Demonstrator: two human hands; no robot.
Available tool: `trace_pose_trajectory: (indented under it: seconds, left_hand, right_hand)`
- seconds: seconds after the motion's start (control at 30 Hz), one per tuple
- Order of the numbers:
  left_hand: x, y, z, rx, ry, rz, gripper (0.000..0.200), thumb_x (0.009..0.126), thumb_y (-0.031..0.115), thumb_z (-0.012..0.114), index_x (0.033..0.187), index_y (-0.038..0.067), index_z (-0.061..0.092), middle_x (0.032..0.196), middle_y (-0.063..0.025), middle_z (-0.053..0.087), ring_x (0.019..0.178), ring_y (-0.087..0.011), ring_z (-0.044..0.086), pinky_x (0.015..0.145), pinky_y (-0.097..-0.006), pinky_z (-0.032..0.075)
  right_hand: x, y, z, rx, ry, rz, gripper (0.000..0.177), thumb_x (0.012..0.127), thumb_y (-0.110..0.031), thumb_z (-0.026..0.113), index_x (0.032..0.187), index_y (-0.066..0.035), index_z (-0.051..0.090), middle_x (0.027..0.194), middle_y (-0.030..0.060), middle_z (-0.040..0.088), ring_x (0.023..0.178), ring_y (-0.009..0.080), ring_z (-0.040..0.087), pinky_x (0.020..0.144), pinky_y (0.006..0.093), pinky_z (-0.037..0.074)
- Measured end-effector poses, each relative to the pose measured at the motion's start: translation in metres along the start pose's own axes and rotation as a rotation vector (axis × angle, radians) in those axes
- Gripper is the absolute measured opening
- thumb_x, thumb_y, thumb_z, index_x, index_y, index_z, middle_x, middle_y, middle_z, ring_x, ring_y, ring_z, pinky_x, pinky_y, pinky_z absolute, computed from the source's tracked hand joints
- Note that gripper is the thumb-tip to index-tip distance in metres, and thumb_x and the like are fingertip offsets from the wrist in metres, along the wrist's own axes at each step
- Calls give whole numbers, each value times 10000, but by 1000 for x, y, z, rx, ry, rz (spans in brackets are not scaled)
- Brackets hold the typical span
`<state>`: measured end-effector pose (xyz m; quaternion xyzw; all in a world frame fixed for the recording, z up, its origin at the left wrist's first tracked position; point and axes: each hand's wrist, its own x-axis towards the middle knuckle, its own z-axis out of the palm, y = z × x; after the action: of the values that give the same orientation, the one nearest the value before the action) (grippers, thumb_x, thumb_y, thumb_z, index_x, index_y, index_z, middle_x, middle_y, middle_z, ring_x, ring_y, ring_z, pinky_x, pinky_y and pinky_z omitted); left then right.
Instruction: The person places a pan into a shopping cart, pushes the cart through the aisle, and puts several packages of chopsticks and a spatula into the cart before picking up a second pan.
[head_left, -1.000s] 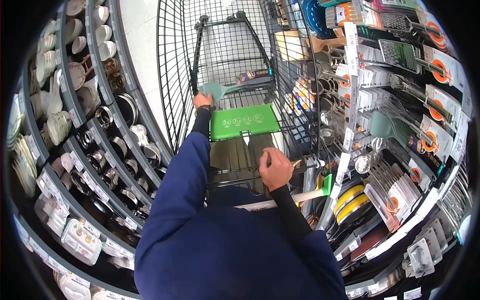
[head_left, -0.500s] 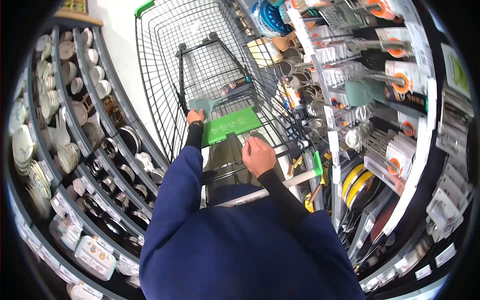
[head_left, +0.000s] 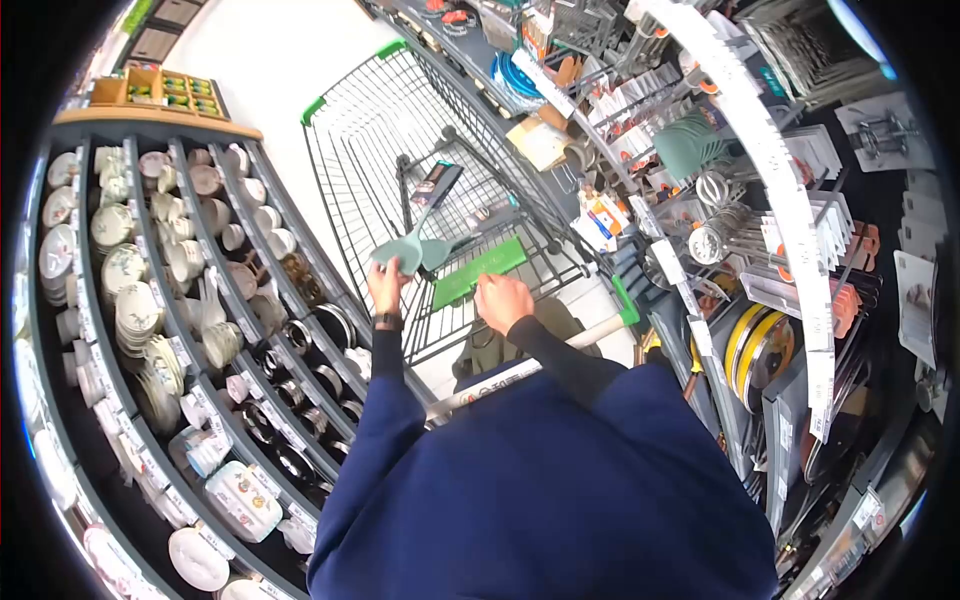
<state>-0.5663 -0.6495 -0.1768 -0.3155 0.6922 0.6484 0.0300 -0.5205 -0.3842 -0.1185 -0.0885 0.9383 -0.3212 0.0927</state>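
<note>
My left hand (head_left: 385, 287) is closed on a sage-green spatula (head_left: 402, 251), gripping it by its broad head above the shopping cart (head_left: 349, 197). The handle points away from me, toward a dark packaging label (head_left: 437, 185). Behind it a second sage-green spatula (head_left: 436, 254) lies in the cart, its handle running to the right. My right hand (head_left: 503, 303) is curled into a loose fist by the near edge of the cart's green panel (head_left: 478, 275). Nothing shows in its fingers.
On the left, a slanted rack (head_left: 215, 345) carries bowls, plates and pans. Hanging utensils, more green spatulas (head_left: 688, 143) and yellow-rimmed lids (head_left: 757, 350) fill the shelving on the right. The cart's pale handlebar (head_left: 485, 390) crosses in front of my body.
My left hand now has a spatula raised, with a second one visible in the cart behind it. My right hand stays curled near the green panel. The view has turned, showing more of the left rack.
</note>
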Motion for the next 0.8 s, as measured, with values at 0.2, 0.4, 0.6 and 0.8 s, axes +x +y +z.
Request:
trace_pose_trajectory:
  seconds: [0.2,0.4,0.6,0.8]
  left_hand:
    - [-158,78,15,-229,68,27,389,883,169,664,1214,-6,561,1096,-62,633,935,-141,619,728,-323,562]
    - [-240,90,34,-303,-32,70,438,863,120,656,1268,-11,551,1119,-55,653,974,-137,619,835,-286,493]
    - [-248,92,62,-92,-286,93,372,871,120,650,1215,-10,596,1057,-47,686,912,-123,634,824,-275,496]
    - [-236,91,124,-148,-328,-54,181,957,162,609,1101,53,604,880,28,631,692,-42,574,664,-269,574]
  right_hand:
    - [0,11,-6,121,-63,-74,181,888,-204,568,852,-40,636,803,181,677,748,372,667,682,443,543]
    - [40,56,-47,1489,-313,442,554,994,-548,419,1283,-91,540,1127,75,672,1004,197,646,841,377,514]
    - [52,80,-171,1893,6,390,431,1020,-424,473,1291,-89,484,1207,77,573,1118,197,548,980,380,435]
    - [19,74,-259,1657,281,94,349,1031,-194,486,1365,-96,462,1312,29,536,1192,126,511,984,317,410]
